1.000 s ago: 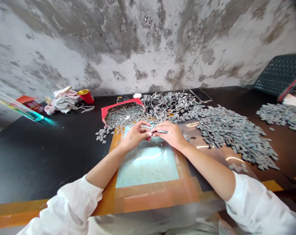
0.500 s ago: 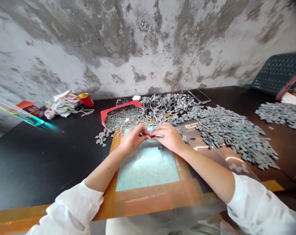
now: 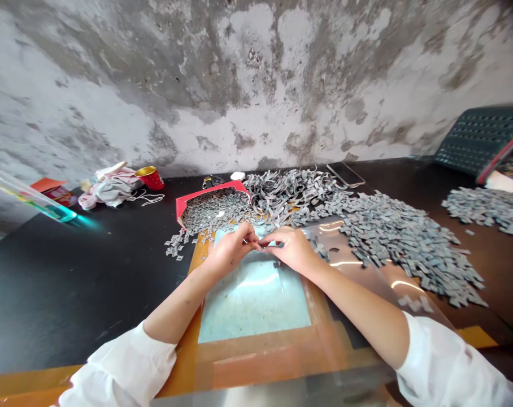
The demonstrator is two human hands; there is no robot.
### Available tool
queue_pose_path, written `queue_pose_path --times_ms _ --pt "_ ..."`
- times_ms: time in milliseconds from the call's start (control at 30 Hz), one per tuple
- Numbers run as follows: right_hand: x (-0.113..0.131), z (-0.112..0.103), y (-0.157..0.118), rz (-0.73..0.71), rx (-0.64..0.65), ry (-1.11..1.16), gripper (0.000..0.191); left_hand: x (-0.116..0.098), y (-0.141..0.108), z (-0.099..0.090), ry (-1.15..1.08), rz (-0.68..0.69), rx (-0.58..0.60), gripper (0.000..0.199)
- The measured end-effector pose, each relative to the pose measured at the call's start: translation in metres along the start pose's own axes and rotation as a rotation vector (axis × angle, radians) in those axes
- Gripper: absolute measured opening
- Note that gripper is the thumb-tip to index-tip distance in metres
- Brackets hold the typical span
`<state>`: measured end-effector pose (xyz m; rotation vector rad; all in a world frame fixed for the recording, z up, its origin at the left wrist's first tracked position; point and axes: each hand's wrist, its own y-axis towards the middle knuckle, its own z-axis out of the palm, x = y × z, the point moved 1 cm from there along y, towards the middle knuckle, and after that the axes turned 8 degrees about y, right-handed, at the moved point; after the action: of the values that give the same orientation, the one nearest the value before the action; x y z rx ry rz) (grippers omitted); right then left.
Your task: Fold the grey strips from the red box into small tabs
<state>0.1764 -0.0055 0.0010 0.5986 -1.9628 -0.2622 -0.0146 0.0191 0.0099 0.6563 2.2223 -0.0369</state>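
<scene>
My left hand and my right hand meet fingertip to fingertip over the pale blue sheet. Both are closed in a pinch. Whatever lies between the fingertips is too small and too covered to make out. Just beyond my left hand, a red-edged open box lies full of small grey pieces, some spilling out of its near side. Behind my right hand is a heap of curled grey strips. To its right spreads a large pile of short grey pieces.
A dark perforated basket lies tipped at the far right beside a smaller grey pile. Along the wall are a phone, a red cup, and crumpled cloth. A clear tube with blue-green liquid is at left.
The view has tilted slightly, so the table sits a little lower in the picture. My hands stay pinched together at the same spot; the dark sliver seen at the fingertips earlier is now hidden.
</scene>
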Motion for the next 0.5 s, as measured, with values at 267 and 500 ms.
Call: queue_pose_path --times_ms 267,500 --pt "-0.0028 -0.0031 0.0021 0.357 -0.012 0.319 0.033 -0.003 -0.0013 0.0007 0.209 0.13 -0.056 0.017" --pt "-0.0065 -0.0037 0.0023 0.38 0.045 0.463 0.033 -0.0066 -0.0054 -0.0026 0.433 0.379 -0.109 0.009"
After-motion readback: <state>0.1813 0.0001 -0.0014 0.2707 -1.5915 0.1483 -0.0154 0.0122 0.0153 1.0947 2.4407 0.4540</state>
